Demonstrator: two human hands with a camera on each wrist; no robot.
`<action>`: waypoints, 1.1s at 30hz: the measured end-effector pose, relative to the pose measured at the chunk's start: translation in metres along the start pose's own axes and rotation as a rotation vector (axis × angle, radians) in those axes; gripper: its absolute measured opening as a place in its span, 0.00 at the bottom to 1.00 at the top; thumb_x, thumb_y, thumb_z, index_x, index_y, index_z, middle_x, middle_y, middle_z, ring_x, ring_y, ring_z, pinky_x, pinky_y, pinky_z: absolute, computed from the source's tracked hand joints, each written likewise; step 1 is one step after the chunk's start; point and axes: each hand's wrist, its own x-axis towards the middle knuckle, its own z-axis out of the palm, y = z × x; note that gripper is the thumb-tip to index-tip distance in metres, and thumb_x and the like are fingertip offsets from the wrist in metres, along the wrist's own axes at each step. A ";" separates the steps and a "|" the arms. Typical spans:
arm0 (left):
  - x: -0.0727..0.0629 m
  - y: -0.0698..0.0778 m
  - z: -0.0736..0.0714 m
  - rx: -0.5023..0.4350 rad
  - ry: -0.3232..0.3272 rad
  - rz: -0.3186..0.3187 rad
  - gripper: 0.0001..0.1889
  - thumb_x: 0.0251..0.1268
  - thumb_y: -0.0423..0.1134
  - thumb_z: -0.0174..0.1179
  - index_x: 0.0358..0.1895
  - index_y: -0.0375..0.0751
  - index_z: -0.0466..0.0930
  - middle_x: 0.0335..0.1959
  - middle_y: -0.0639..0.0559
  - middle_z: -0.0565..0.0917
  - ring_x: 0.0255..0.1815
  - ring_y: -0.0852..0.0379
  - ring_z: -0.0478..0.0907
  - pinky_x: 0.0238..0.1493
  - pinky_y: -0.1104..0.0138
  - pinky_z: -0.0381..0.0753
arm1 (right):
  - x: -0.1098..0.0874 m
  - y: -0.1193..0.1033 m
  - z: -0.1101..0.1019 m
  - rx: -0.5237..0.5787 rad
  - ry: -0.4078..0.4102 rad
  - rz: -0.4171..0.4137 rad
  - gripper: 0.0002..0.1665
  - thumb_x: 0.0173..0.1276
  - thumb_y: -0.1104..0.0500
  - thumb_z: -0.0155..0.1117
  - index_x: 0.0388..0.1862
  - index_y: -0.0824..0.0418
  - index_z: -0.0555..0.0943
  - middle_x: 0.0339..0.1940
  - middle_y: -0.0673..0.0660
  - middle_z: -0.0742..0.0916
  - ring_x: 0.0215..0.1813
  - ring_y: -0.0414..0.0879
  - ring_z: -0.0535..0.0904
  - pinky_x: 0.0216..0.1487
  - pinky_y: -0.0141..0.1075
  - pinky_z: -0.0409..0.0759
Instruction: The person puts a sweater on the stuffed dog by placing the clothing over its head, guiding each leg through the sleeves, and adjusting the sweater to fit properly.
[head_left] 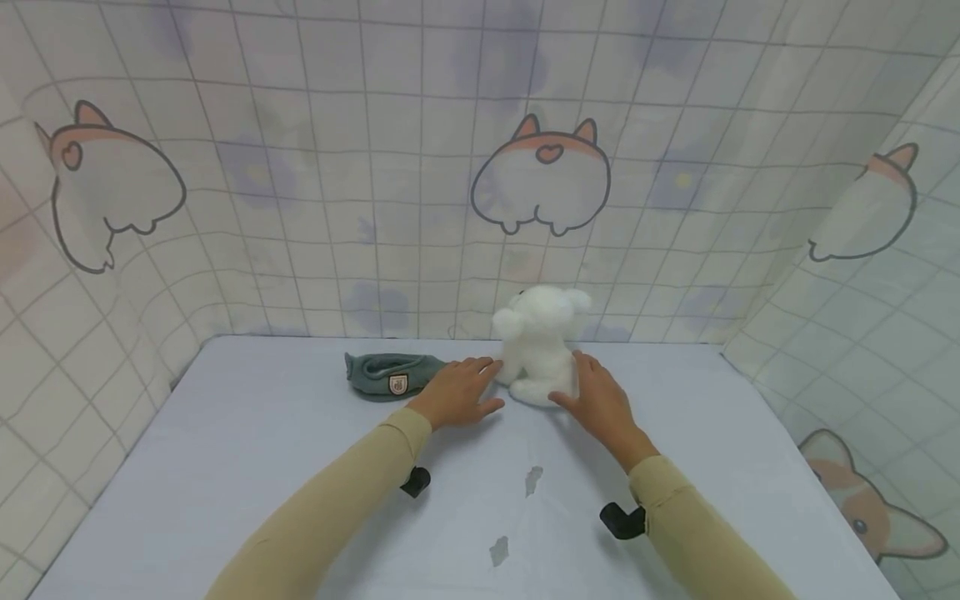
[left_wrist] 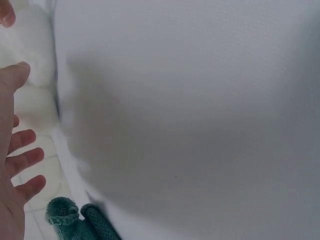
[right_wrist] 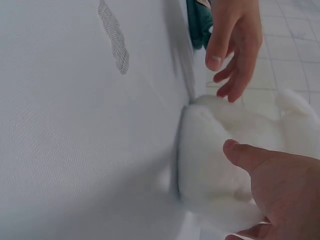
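A fluffy white plush toy (head_left: 546,354) sits upright near the back edge of the table. My left hand (head_left: 459,393) reaches to its left side, fingers extended and thumb apart. On the toy's other side is my right hand (head_left: 600,404), its straight fingers along the flank and its thumb near the base. In the right wrist view, the right thumb (right_wrist: 245,152) overlaps the white fur, while the other fingers are mostly hidden. A small teal knitted garment (head_left: 371,381) with a shield-shaped badge lies left of the toy, partly behind my left hand.
White cloth covers the table (head_left: 247,467), with grey patches (head_left: 532,481) in front of the toy. A gridded curtain (head_left: 390,167) printed with cartoon corgis encloses the back and sides. Black wrist mounts (head_left: 624,521) stick out beneath the beige sleeves.
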 end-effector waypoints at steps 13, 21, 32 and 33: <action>0.008 -0.008 0.012 -0.027 -0.025 -0.036 0.36 0.69 0.61 0.51 0.73 0.44 0.60 0.69 0.45 0.71 0.68 0.47 0.70 0.66 0.52 0.72 | 0.017 -0.009 0.006 0.092 -0.099 0.130 0.46 0.63 0.41 0.66 0.69 0.68 0.63 0.60 0.69 0.79 0.60 0.62 0.76 0.57 0.56 0.76; 0.011 -0.011 0.020 -0.052 -0.026 -0.028 0.37 0.69 0.62 0.51 0.74 0.44 0.59 0.69 0.44 0.70 0.68 0.47 0.70 0.65 0.52 0.72 | 0.022 -0.009 0.014 0.076 -0.100 0.181 0.45 0.64 0.38 0.64 0.68 0.66 0.64 0.59 0.66 0.80 0.57 0.60 0.78 0.50 0.55 0.78; 0.011 -0.006 0.016 -0.353 -0.062 -0.130 0.37 0.71 0.61 0.48 0.76 0.46 0.54 0.74 0.45 0.63 0.74 0.46 0.63 0.71 0.52 0.65 | 0.027 -0.008 0.018 0.075 -0.056 0.199 0.39 0.61 0.43 0.68 0.63 0.65 0.70 0.55 0.64 0.83 0.53 0.59 0.81 0.47 0.54 0.79; 0.011 -0.005 0.014 -0.378 -0.066 -0.142 0.37 0.71 0.61 0.48 0.76 0.47 0.54 0.74 0.45 0.63 0.74 0.47 0.62 0.72 0.52 0.64 | 0.027 -0.008 0.018 0.069 -0.048 0.201 0.39 0.60 0.43 0.68 0.62 0.65 0.70 0.54 0.64 0.83 0.53 0.59 0.81 0.46 0.54 0.79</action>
